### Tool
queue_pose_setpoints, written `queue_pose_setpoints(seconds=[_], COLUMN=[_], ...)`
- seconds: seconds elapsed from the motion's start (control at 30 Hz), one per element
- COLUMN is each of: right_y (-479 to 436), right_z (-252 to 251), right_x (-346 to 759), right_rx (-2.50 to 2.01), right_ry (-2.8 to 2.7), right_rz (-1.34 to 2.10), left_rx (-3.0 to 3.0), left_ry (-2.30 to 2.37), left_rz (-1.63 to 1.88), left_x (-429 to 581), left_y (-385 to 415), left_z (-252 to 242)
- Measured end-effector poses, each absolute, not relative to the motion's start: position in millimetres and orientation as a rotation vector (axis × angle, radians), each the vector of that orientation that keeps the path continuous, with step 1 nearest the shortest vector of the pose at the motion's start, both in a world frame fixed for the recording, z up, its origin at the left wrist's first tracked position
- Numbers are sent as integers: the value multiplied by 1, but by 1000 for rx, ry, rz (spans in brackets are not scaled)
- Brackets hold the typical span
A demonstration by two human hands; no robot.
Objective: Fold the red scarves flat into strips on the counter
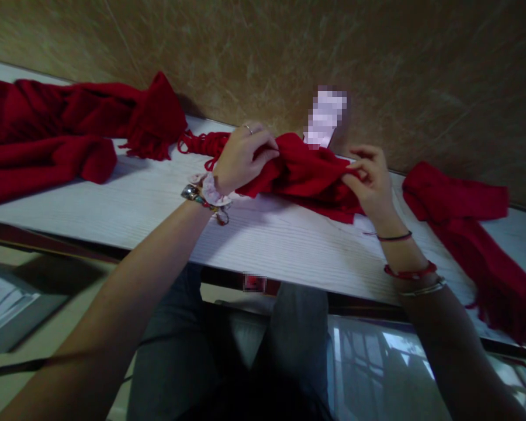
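Note:
A red fringed scarf (307,175) lies bunched on the white table (263,234) in front of me. My left hand (241,156) is closed over its left part, fingers curled into the cloth. My right hand (370,181) pinches the scarf's right edge between thumb and fingers. The scarf's fringe trails left behind my left hand. Both wrists wear bracelets.
A pile of red scarves (65,131) covers the table's left end. Another red scarf (469,228) lies at the right and hangs over the front edge. A brown marbled wall (377,58) runs close behind the table. My legs (228,345) are below the table's front edge.

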State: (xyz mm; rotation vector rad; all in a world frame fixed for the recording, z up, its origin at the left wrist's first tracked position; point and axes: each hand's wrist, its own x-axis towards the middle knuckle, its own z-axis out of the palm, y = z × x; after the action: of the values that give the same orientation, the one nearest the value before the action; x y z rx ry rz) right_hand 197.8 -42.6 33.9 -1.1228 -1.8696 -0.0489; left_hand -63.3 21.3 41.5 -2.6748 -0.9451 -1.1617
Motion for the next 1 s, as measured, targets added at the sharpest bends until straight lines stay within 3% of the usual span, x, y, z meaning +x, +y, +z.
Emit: queue_pose_setpoints(seconds=[0.13, 0.43, 0.57, 1.0], right_y=[-32, -66, -61, -20], right_z=[27, 32, 21, 13], right_x=[213, 164, 160, 215], right_rx=[-1250, -1149, -1244, -1211], right_ry=[-1598, -2387, -2473, -1642], right_rz=[-167, -269, -336, -40], left_rx=[-2610, -2625, -2662, -2714], left_ry=[-1045, -1005, -953, -835], left_rz=[-1061, -848, -828, -955], left_x=[-64, -59, -56, -70], left_y=[29, 18, 17, 27], left_z=[35, 36, 34, 36])
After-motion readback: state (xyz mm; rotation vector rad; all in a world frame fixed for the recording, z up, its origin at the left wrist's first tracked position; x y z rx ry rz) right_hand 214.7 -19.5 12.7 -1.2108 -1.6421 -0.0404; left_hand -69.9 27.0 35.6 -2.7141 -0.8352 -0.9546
